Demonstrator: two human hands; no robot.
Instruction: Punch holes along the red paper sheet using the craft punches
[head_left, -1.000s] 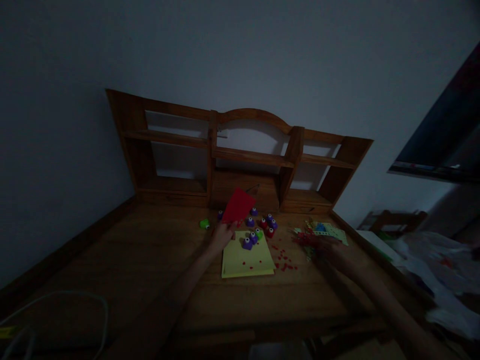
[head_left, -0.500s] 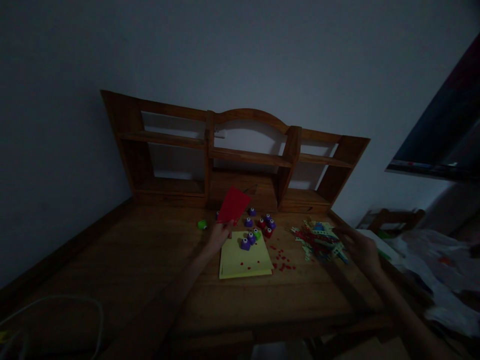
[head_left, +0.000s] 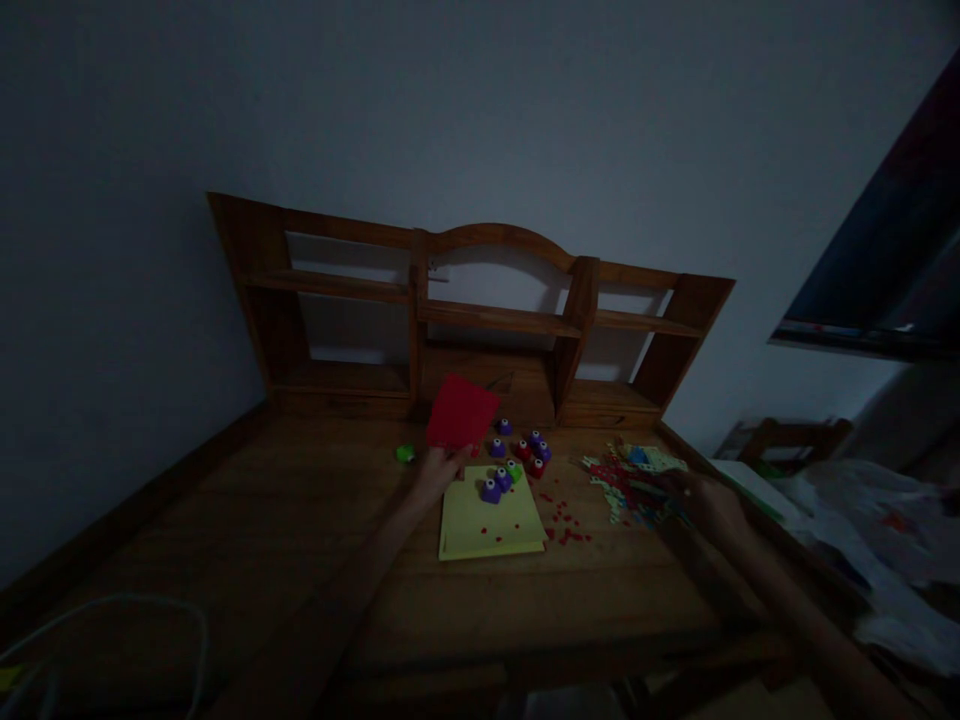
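On the desk (head_left: 262, 505), a broad stretch of wood runs from its left edge toward the left hand (head_left: 437, 474), whose fingers pinch a red sheet (head_left: 461, 412) by its near edge, by the yellow pad's (head_left: 465, 512) far left corner. Red scraps (head_left: 575, 537) lie between pad and colourful pile (head_left: 626, 480); there, near the desk's right edge, the right hand's (head_left: 706, 502) grip is too dark to tell.

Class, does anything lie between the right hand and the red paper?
Yes: on the tabletop, the scrap pile by the right hand, then the red and purple punches, nearer the red paper in the left hand.
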